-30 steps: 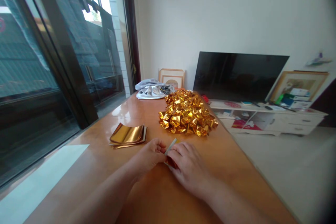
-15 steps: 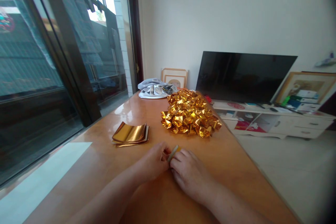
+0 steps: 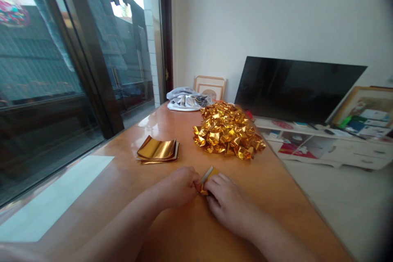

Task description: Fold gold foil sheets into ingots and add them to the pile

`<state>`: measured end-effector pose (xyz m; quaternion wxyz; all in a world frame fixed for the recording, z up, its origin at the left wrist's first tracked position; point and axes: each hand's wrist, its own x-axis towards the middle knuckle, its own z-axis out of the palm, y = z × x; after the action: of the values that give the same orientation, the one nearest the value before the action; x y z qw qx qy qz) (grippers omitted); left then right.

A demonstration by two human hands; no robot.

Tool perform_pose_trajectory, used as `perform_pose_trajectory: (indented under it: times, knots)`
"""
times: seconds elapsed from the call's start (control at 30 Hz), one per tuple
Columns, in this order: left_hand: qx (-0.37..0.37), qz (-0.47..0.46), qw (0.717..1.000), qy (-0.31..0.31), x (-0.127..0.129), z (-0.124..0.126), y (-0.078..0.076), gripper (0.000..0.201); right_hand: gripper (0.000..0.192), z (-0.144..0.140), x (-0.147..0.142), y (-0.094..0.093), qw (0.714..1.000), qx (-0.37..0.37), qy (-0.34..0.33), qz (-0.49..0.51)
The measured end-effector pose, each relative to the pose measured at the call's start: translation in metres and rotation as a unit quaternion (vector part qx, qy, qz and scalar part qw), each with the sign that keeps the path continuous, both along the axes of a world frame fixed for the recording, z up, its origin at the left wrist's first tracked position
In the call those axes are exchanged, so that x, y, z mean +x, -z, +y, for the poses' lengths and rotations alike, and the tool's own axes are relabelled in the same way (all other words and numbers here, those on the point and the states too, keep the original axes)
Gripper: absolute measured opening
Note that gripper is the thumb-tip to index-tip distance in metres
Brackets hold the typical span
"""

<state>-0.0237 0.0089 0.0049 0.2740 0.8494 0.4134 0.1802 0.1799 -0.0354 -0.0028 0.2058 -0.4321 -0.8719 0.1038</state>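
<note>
Between my two hands, low over the wooden table (image 3: 172, 229), is a small folded piece of gold foil paper (image 3: 211, 173) with a pale strip along one edge. My left hand (image 3: 183, 186) pinches its left corner with closed fingers. On the other side, my right hand (image 3: 226, 196) lies curled over the paper and covers much of it. A stack of gold foil sheets (image 3: 158, 149) lies beyond my left hand, curling at the edges. Past my right hand, a heap of folded gold foil pieces (image 3: 225, 131) stretches toward the far end.
A pale sheet (image 3: 61, 196) lies along the table's left side, by the glass door (image 3: 46, 90). Grey and white cloth (image 3: 187, 100) is bundled at the far end. To the right stand a television (image 3: 297, 90) and a low white cabinet (image 3: 344, 151).
More of the foil paper shows between my hands, and its pale edge stands out further. My left hand has turned slightly at the corner. The whole view has shifted a little.
</note>
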Motion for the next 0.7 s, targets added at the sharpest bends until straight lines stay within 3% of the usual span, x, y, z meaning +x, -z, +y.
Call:
perform_pose_trajectory:
  times: [0.13,0.4,0.7]
  knots:
    - [0.001,-0.006,1.0,0.008,-0.001,0.001,0.002,0.032,0.016,0.001,0.004,-0.002,0.999,-0.029,0.009,0.025]
    - [-0.04,0.009,0.999,-0.017,0.001,-0.004,-0.01,0.033,0.015,0.009,0.01,-0.004,0.995,-0.065,-0.022,0.076]
    - [-0.051,0.066,0.996,-0.037,0.004,-0.006,-0.012,0.03,0.012,0.017,0.009,0.008,0.983,-0.089,0.074,0.14]
